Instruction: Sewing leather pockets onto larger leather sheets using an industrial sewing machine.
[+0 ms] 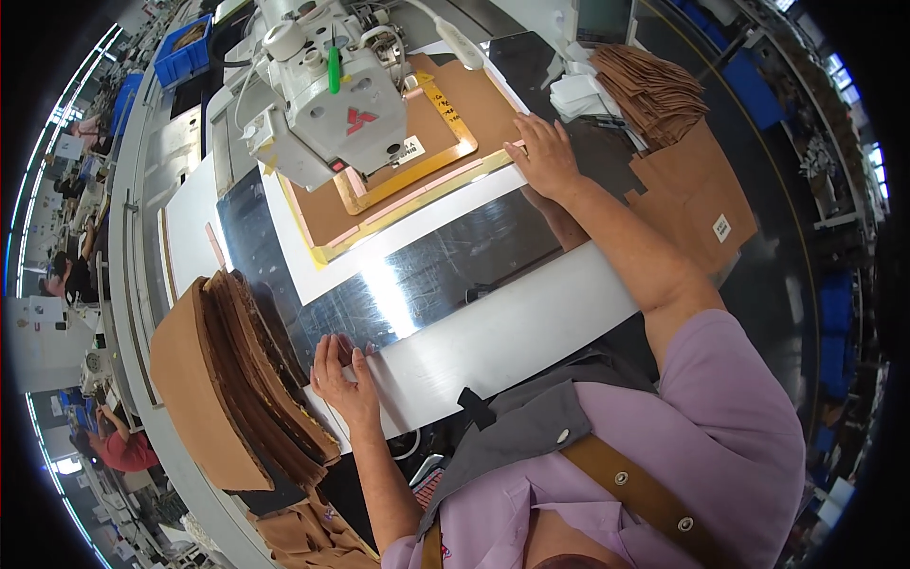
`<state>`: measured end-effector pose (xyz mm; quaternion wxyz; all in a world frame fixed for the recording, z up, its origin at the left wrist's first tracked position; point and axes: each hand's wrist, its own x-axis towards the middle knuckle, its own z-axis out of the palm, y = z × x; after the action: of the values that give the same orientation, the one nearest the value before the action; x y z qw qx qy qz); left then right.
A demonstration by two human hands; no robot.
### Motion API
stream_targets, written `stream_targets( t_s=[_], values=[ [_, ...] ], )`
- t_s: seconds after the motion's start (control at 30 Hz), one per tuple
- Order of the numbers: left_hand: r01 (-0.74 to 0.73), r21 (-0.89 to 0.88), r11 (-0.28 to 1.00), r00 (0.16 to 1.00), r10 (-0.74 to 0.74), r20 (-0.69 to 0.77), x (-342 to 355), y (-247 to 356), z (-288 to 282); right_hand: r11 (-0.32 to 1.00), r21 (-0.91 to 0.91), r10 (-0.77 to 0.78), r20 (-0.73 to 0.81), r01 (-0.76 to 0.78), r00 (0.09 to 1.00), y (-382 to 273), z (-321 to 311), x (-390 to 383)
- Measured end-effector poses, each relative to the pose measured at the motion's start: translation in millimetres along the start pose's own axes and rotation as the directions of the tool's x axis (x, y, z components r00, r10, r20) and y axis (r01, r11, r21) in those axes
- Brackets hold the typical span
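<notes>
My right hand (pixel 548 159) rests with fingers spread on the near right edge of a white template board (pixel 425 213). A brown leather-like panel (pixel 491 106) lies on that board, edged by yellow and pink strips. On top of the panel is a yellow-orange frame (pixel 457 152), partly hidden under the white sewing machine head (pixel 332 114). My left hand (pixel 347 387) lies with fingers stretched out on the shiny metal table (pixel 455 353) near its front edge. Close beside it stands a thick stack of brown pieces (pixel 210 384). Neither hand holds anything that I can see.
At the right are another brown pile (pixel 649 95), some white pieces (pixel 575 95) and a brown panel with a white label (pixel 697 190). A blue bin (pixel 183 52) stands at the back left. Several people work farther left; one wears a red top (pixel 126 450).
</notes>
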<state>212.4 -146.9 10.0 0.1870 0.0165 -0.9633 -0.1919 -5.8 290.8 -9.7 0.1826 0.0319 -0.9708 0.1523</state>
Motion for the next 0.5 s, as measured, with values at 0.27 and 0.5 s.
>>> stream_targets(
  t_s=[0.27,0.5],
  values=[
    [0.032,-0.049,0.998,0.999,-0.03,0.044,41,11,24,0.974,-0.163,0.173,0.067,-0.16,0.983,36,-12,12],
    [-0.041,0.029,0.999,0.996,0.039,0.081,105,49,62,0.969,-0.207,0.158,0.087,-0.137,0.984,29,-12,18]
  ],
)
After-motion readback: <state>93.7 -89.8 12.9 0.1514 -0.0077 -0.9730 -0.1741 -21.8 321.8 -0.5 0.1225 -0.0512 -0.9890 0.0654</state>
